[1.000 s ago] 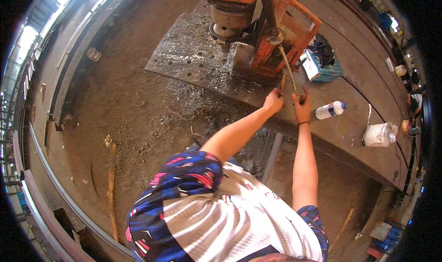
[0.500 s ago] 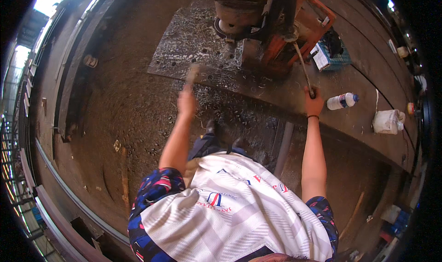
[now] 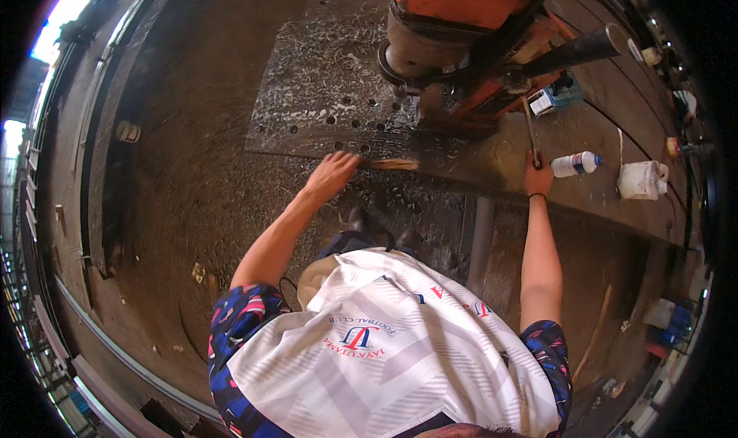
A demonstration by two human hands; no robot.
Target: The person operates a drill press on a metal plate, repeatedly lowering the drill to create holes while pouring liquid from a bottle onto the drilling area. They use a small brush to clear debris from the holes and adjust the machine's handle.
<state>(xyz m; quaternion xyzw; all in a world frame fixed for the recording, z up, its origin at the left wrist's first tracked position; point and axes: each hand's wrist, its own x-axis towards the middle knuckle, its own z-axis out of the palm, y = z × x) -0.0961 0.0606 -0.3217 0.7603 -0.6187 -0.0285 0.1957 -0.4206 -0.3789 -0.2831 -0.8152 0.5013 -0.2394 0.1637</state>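
Note:
My left hand (image 3: 332, 175) is closed round a brush (image 3: 396, 163) with tan bristles. The brush points right, along the near edge of a metal plate (image 3: 307, 99) drilled with several holes and strewn with curly shavings. My right hand (image 3: 539, 178) grips the lower end of a lever (image 3: 531, 126) that comes down from an orange drilling machine (image 3: 461, 3). The machine stands over the plate's right side, and its body hides part of the plate. Where the drill meets the plate is hidden from view.
Right of my right hand lie a white bottle with a blue cap (image 3: 576, 164) and a whitish jug (image 3: 644, 180). A box (image 3: 557, 96) sits behind the lever. Loose shavings cover the floor (image 3: 307, 242) near my shoes. A small can (image 3: 127, 132) stands at the left.
My left hand has swung the brush from pointing away from me to pointing right, at the plate's near edge. My right hand stays on the lever. The view has shifted slightly.

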